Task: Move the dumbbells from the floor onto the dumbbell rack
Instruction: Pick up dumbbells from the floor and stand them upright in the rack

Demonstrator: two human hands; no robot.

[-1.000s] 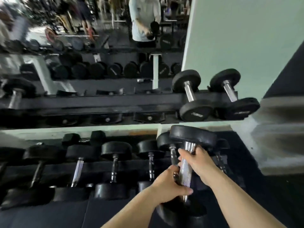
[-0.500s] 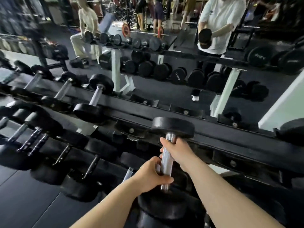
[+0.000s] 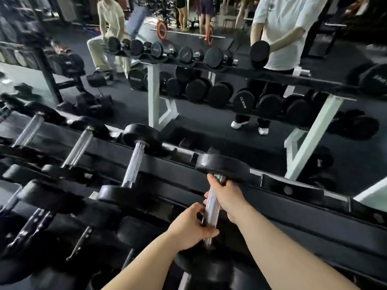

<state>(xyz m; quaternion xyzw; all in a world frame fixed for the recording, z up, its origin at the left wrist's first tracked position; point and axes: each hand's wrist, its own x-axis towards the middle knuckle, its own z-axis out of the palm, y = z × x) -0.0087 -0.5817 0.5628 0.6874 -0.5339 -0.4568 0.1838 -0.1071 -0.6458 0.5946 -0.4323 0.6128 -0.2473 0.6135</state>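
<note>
Dumbbell with black matte rubber disc heads and a cross-hatched, knurled chrome handle [image 3: 212,210] sits in the lower centre of the frame, gripped by both bare hands. It points away from the viewer, its far head level with the back rail of a black steel dumbbell rack [image 3: 293,191] and its near head low at the bottom edge. Whether it touches the rack cannot be told.

The left hand [image 3: 191,229] curls round the lower part of the handle, fingers pressed together and thumb laid across the metal. The right hand [image 3: 227,195] wraps the upper part just beneath the far head, fingers closed tight round the chrome.

Just left, a matching rubber-and-chrome dumbbell [image 3: 134,164] lies across the rack's rails, with more like it blurring toward the left edge and a lower tier of dark dumbbells beneath.

Across the upper half runs a white-legged two-tier rack [image 3: 155,97] loaded with round black dumbbells. One round end [image 3: 243,100] carries white lettering, too small to read with certainty. At upper right stands a person in a white T-shirt [image 3: 280,28] holding a black dumbbell. At upper left a person in cream clothes [image 3: 109,21] sits bent forward. Between them lies a steel barbell with red plates [image 3: 161,30] on dark rubber flooring.
</note>
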